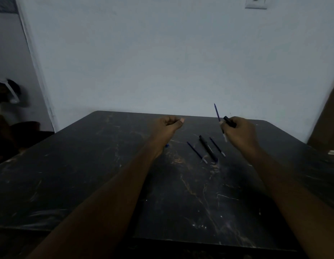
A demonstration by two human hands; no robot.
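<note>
My right hand (239, 132) is raised above the dark table (87, 174) and grips a thin blue pen refill (217, 114) that points up, together with a short black pen part (229, 121). My left hand (167, 126) hovers over the table's far middle with its fingers curled; I see nothing in it. Between my hands, on the table, lie a black pen (208, 148) and two thin blue refills, one to its left (197, 152) and one to its right (217, 146). A small blue piece (167, 145) peeks out beside my left forearm.
The scratched table butts against a pale wall (162, 62). A small white object (333, 152) lies at the table's right edge. Dark furniture and clothing stand at the left (7, 90). A brown panel (327, 118) rises at the right.
</note>
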